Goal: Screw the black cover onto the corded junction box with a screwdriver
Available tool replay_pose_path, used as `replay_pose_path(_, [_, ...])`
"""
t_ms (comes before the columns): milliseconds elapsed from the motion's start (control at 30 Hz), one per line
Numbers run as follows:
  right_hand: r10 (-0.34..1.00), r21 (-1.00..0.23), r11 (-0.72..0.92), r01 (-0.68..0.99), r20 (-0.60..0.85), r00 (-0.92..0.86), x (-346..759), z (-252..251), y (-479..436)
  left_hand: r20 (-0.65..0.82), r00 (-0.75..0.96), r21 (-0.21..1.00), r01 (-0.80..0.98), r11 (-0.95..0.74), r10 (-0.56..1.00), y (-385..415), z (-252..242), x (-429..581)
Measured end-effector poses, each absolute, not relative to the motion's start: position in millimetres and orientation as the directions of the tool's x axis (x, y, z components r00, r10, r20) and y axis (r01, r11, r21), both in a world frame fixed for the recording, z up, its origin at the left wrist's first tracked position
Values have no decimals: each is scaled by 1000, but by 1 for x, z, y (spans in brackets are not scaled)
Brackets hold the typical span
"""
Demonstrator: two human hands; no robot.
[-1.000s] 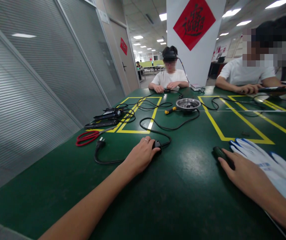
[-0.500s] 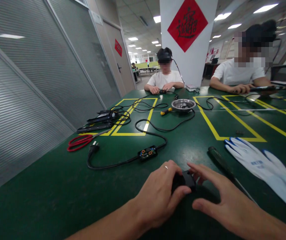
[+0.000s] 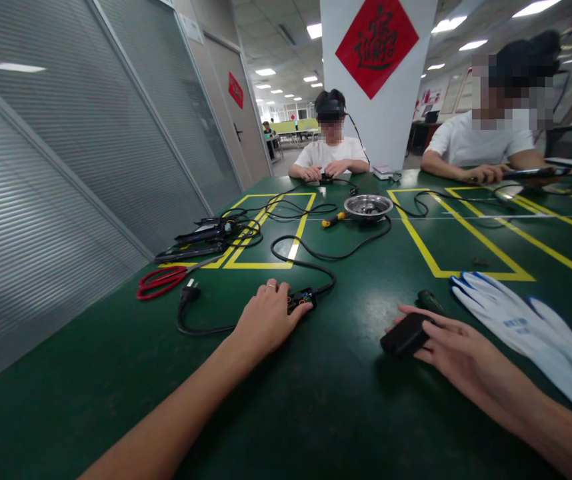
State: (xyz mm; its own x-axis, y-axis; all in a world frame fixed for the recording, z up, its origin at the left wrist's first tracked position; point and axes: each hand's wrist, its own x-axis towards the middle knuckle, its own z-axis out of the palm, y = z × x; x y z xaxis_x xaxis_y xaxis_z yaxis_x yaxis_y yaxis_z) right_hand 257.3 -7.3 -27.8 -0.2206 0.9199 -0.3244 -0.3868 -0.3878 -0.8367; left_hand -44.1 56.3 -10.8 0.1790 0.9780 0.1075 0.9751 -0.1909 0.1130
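My left hand [image 3: 271, 313] grips the left part of a small open circuit board unit [image 3: 306, 300] lying on the table, its thumb along the near edge. A black power cord [image 3: 331, 273] runs out of the board's far end. From the other side a lead goes to a plug [image 3: 191, 291], left of my hand. Slightly above the table, my right hand [image 3: 451, 340] holds a black plastic cover [image 3: 403, 335] between thumb and fingers. Behind that hand the dark handle of a screwdriver [image 3: 431, 301] shows, with its shaft hidden.
White gloves [image 3: 526, 333] lie at the right. Red-handled scissors [image 3: 161, 283] and several black devices [image 3: 201, 240] are at the left. Farther back stand a metal bowl [image 3: 368, 207] and a yellow-black tool [image 3: 333, 220]. Two people sit across the green table [image 3: 346, 413].
My left hand has let go of the black cover and moved left onto the circuit board. The cover is now in my right hand, slightly farther right.
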Motion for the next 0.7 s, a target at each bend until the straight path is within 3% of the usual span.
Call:
replay_pose_path(133, [918,-788,-394,-472,-358,-170,259,-29,-3,79,214,111,969,-222,974,61,-13,-52])
replay_pose_path(367, [921,-819,-388,-423,-363,-141,255,-31,-1,174,222,24,973,-229,959,56,-3,-43])
replay_pose_path(533, [981,-984,-179,-23,-177,-80,258,-33,16,298,168,36,982,-187,940,55,2,-42])
replay_pose_path(700, [999,-963,10,271,18,29,262,-31,49,333,136,40,987,-158,933,54,6,-43])
